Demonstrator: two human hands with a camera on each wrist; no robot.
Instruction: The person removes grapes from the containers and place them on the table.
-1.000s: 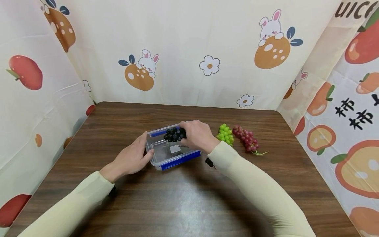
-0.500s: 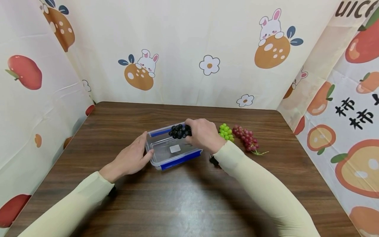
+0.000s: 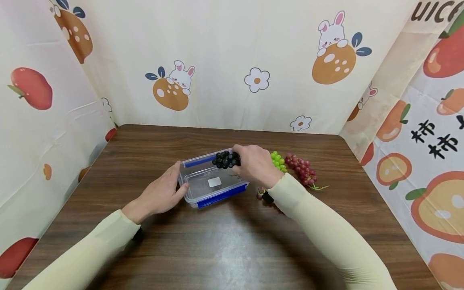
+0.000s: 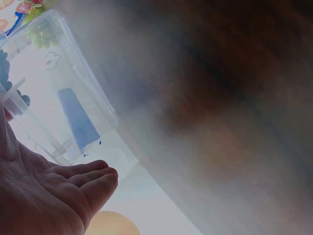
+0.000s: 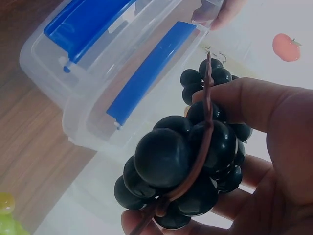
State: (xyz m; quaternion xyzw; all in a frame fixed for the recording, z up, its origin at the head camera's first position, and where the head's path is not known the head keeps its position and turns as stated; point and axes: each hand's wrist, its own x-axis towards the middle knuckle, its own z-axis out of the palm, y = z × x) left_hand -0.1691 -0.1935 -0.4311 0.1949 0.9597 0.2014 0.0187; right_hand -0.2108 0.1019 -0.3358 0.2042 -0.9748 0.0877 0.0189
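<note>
A clear plastic container (image 3: 198,183) with blue latches along its two long sides lies on the table. My left hand (image 3: 163,189) touches its left end, fingers straight and thumb at the near corner. In the left wrist view that palm (image 4: 54,196) holds nothing. My right hand (image 3: 256,164) grips a bunch of black grapes (image 3: 225,160) above the container's far right part. The right wrist view shows the fingers and thumb around the grapes (image 5: 164,156), with a brown stem (image 5: 203,152) running along them. The container's right end is partly hidden by that hand.
Green grapes (image 3: 278,162) lie right of the right hand, partly covered by it. Beside them is a bunch of red grapes (image 3: 301,169) with a green stem. More reddish grapes (image 3: 260,194) show under the right wrist. A printed curtain (image 3: 224,100) stands behind the table.
My right hand has shifted right with the black grapes, from over the container's middle toward its right end. Reddish grapes under the right wrist have come into sight. The left hand stays put.
</note>
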